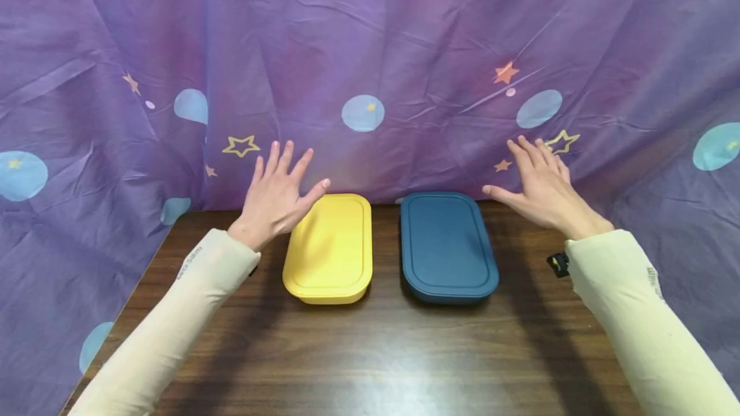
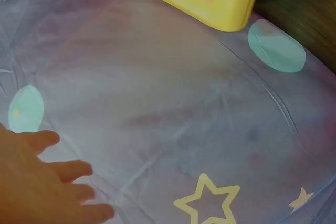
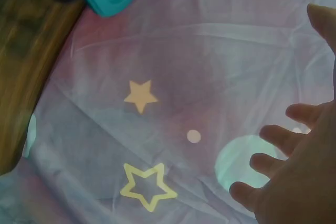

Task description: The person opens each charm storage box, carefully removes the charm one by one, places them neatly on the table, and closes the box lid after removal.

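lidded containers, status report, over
Left hand, right hand: empty, fingers spread. Yellow lidded container, blue lidded container: side by side, closed. Left hand partly covers yellow one's corner, head view.

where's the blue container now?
In the head view, the blue lidded container sits on the wooden table, right of the yellow container, left of the right hand.

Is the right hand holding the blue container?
No, the right hand is apart from the blue container, fingers extended and holding nothing.

Glare on the table (image 1: 399, 355), dim wrist views
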Demonstrator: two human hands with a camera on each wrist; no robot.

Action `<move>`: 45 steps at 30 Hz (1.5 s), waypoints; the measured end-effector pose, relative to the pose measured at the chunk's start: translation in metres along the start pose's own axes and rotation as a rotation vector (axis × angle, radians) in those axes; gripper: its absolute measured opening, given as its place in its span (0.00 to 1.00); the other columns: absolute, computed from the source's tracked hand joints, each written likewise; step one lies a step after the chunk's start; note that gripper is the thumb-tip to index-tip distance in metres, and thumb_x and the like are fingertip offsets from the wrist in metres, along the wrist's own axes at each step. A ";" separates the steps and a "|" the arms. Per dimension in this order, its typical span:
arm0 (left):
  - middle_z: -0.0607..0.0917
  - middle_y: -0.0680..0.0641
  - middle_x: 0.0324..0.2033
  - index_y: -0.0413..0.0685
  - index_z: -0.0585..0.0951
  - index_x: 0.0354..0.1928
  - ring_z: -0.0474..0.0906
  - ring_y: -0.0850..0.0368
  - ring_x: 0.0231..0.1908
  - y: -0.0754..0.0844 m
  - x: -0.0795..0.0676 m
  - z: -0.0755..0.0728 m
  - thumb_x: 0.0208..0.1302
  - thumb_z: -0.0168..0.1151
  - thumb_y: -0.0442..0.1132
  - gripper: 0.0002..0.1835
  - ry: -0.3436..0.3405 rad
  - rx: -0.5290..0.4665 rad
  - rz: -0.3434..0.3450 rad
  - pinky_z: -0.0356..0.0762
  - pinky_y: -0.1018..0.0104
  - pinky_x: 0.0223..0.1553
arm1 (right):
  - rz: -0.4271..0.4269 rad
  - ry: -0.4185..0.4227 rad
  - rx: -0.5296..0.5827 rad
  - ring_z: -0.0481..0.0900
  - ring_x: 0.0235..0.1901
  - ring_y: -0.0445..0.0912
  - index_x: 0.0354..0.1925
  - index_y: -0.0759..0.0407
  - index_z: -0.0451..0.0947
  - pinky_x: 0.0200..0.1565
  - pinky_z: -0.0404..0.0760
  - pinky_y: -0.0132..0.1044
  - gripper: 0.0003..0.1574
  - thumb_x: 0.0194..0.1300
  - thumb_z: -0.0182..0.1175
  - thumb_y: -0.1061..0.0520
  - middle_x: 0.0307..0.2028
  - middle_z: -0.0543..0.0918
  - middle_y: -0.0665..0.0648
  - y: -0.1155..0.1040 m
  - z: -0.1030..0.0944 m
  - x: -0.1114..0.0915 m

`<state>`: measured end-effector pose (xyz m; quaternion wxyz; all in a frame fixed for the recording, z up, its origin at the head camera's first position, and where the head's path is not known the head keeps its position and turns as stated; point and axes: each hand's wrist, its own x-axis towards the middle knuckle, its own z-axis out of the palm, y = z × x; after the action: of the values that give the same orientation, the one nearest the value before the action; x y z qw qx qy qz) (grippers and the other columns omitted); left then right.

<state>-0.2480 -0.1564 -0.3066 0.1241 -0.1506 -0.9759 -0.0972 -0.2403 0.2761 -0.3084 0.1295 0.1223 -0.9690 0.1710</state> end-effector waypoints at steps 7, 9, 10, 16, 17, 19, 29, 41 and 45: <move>0.52 0.37 0.74 0.52 0.58 0.74 0.38 0.40 0.76 0.007 -0.010 0.012 0.67 0.40 0.69 0.41 0.097 -0.046 0.052 0.35 0.45 0.75 | -0.029 0.072 0.047 0.44 0.73 0.67 0.74 0.63 0.49 0.65 0.46 0.72 0.56 0.61 0.62 0.38 0.72 0.55 0.70 -0.008 0.000 -0.012; 0.53 0.38 0.74 0.51 0.59 0.74 0.40 0.39 0.75 0.009 -0.014 0.015 0.67 0.41 0.68 0.41 0.109 -0.059 0.061 0.37 0.45 0.75 | -0.041 0.077 0.056 0.44 0.73 0.67 0.74 0.63 0.50 0.65 0.47 0.71 0.55 0.61 0.62 0.40 0.72 0.55 0.70 -0.012 0.001 -0.015; 0.54 0.38 0.74 0.50 0.59 0.73 0.41 0.40 0.75 0.010 -0.015 0.017 0.67 0.41 0.67 0.41 0.116 -0.068 0.063 0.38 0.44 0.75 | -0.048 0.080 0.059 0.44 0.73 0.67 0.73 0.63 0.50 0.65 0.47 0.71 0.54 0.61 0.63 0.40 0.72 0.56 0.70 -0.013 0.001 -0.017; 0.57 0.39 0.73 0.49 0.62 0.72 0.43 0.41 0.75 0.020 -0.026 0.023 0.67 0.42 0.66 0.39 0.155 -0.163 0.052 0.40 0.45 0.75 | -0.081 0.121 0.106 0.47 0.72 0.67 0.73 0.63 0.52 0.66 0.49 0.69 0.51 0.62 0.64 0.45 0.70 0.58 0.71 -0.021 0.002 -0.028; 0.57 0.39 0.73 0.49 0.62 0.72 0.43 0.41 0.75 0.022 -0.029 0.024 0.67 0.42 0.65 0.39 0.161 -0.180 0.050 0.40 0.45 0.75 | -0.089 0.137 0.117 0.48 0.72 0.68 0.72 0.64 0.53 0.66 0.49 0.69 0.50 0.61 0.64 0.46 0.70 0.59 0.71 -0.022 0.003 -0.030; 0.58 0.38 0.73 0.48 0.63 0.71 0.44 0.41 0.75 0.025 -0.033 0.026 0.68 0.43 0.64 0.38 0.176 -0.213 0.047 0.42 0.44 0.75 | -0.106 0.170 0.140 0.52 0.70 0.69 0.71 0.66 0.55 0.65 0.52 0.68 0.49 0.61 0.65 0.48 0.68 0.62 0.73 -0.023 0.006 -0.036; 0.61 0.39 0.72 0.46 0.64 0.70 0.47 0.42 0.75 0.044 -0.060 0.040 0.70 0.45 0.57 0.33 0.197 -0.401 0.011 0.47 0.46 0.74 | -0.132 0.229 0.232 0.62 0.60 0.69 0.68 0.68 0.59 0.59 0.61 0.63 0.44 0.61 0.65 0.53 0.62 0.67 0.74 -0.029 0.020 -0.058; 0.64 0.47 0.71 0.49 0.65 0.70 0.52 0.48 0.74 0.093 -0.085 0.067 0.69 0.51 0.52 0.31 0.215 -0.722 -0.047 0.52 0.49 0.73 | 0.103 0.351 0.479 0.69 0.54 0.26 0.66 0.62 0.65 0.49 0.65 0.10 0.33 0.65 0.61 0.58 0.59 0.75 0.63 -0.032 0.035 -0.102; 0.68 0.46 0.68 0.47 0.67 0.69 0.59 0.50 0.71 0.112 -0.090 0.078 0.68 0.53 0.49 0.30 0.241 -0.842 -0.077 0.56 0.52 0.72 | 0.160 0.395 0.589 0.71 0.52 0.25 0.64 0.64 0.66 0.47 0.71 0.13 0.30 0.66 0.60 0.62 0.55 0.77 0.47 -0.031 0.047 -0.111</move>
<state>-0.1460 -0.0582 -0.3880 0.1611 -0.1391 -0.8348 -0.5078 -0.1377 0.2517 -0.3740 0.2596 0.0429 -0.8412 0.4725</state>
